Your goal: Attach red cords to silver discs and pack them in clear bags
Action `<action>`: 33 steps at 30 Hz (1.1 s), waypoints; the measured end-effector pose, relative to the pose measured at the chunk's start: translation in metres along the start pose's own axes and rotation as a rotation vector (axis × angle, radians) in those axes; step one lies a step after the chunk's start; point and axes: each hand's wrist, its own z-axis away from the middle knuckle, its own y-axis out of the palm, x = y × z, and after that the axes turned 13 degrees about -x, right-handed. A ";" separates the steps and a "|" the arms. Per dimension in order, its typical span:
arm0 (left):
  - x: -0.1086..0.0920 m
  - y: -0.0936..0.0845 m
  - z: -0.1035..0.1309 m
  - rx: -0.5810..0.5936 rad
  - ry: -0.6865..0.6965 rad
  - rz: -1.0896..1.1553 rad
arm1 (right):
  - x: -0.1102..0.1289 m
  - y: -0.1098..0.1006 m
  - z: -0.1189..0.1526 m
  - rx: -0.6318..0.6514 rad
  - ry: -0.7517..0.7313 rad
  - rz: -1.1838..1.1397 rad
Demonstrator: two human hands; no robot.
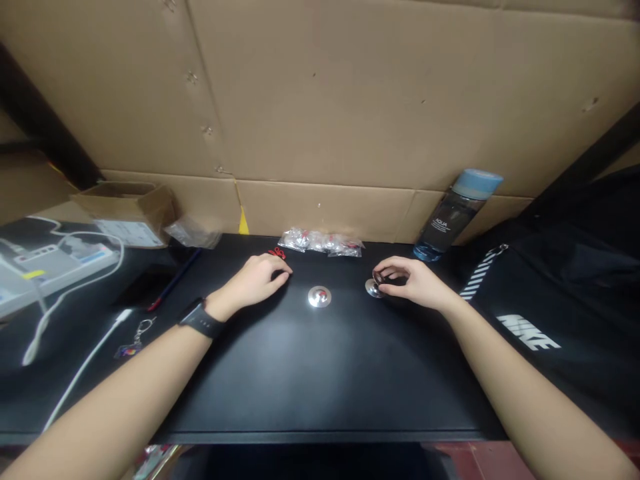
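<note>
A round domed metal disc (pixel 319 297), shiny like a small cymbal, lies on the black table between my hands. My right hand (pixel 407 280) pinches a second metal disc (pixel 379 277), tilted and partly covered by the fingers. Just beneath it, another shiny disc (pixel 373 289) rests on the table, its right side hidden by my thumb. My left hand (pixel 257 279) lies loosely on the table left of the middle disc, thumb and index finger apart; its other fingers are mostly hidden. Some red cord (pixel 277 253) shows right behind it.
Clear plastic packets (pixel 320 241) lie along the cardboard wall (pixel 320 120). A blue-capped bottle (pixel 453 213) and a black bag (pixel 560 287) stand at right. On the left are a cardboard box (pixel 127 207), a power strip (pixel 60 270), white cables and a keychain (pixel 134 343).
</note>
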 end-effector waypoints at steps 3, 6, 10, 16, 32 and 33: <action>0.017 0.004 0.000 -0.088 -0.124 -0.108 | 0.007 0.002 0.003 -0.050 -0.104 -0.015; 0.021 0.006 0.000 -0.131 -0.220 -0.240 | 0.016 0.004 0.006 -0.065 -0.196 -0.015; 0.018 0.005 -0.001 -0.102 -0.251 -0.342 | 0.025 0.006 0.008 -0.065 -0.251 -0.017; 0.007 0.001 -0.001 -0.104 -0.251 -0.427 | 0.025 0.012 0.010 -0.048 -0.268 -0.022; 0.000 -0.015 0.009 -0.005 -0.302 -0.619 | 0.040 0.042 0.022 -0.007 -0.030 -0.415; 0.000 -0.015 0.008 -0.003 -0.307 -0.605 | 0.040 0.045 0.022 0.002 -0.025 -0.429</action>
